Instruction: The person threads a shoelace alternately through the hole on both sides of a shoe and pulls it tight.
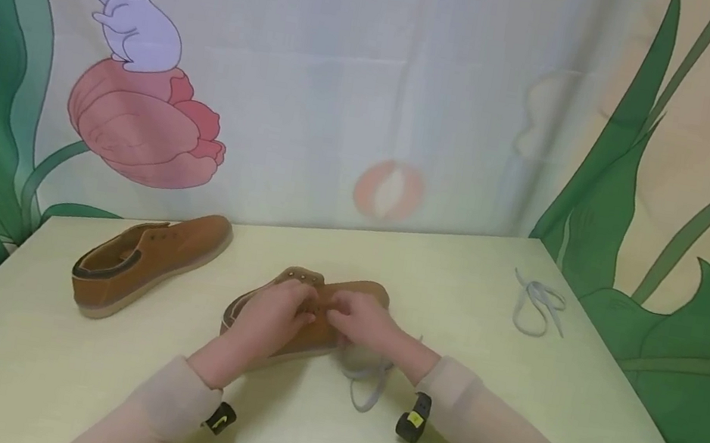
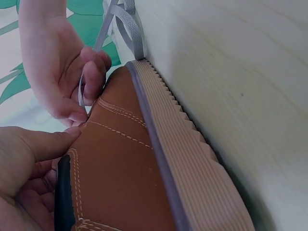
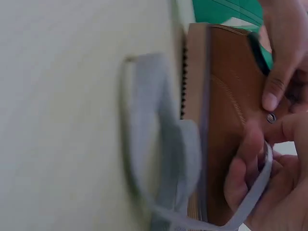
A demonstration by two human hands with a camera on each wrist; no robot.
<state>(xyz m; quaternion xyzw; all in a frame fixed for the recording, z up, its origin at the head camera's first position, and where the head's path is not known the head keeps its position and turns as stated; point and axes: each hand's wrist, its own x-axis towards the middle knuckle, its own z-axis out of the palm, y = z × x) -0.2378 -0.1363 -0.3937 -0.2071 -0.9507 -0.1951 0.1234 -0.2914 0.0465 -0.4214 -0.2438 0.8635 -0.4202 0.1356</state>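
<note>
Reaching in over a pale table (image 1: 468, 292) in pale sleeves (image 1: 502, 435), with a black band (image 1: 413, 418) at each cuff. Pinching a grey shoelace (image 3: 190, 149) in the right hand (image 1: 367, 321), close to the eyelets, with loose loops beside the sole. Holding the eyelet flap of a brown shoe (image 1: 319, 333) in the left hand (image 1: 275, 317), thumb on the leather, fingers curled behind; hard to say, with fingertips in the way, whether threaded through an eyelet or merely near one. Having the shoe directly under both hands, opening and heel on the left hand's side, toe just beyond the right. Showing farther back, to the left, a similar shoe (image 1: 152, 264); to the right, a second lace (image 1: 534, 288), loosely looped. Hung behind with a curtain (image 1: 302, 114) bearing a white rabbit (image 1: 142, 29).
</note>
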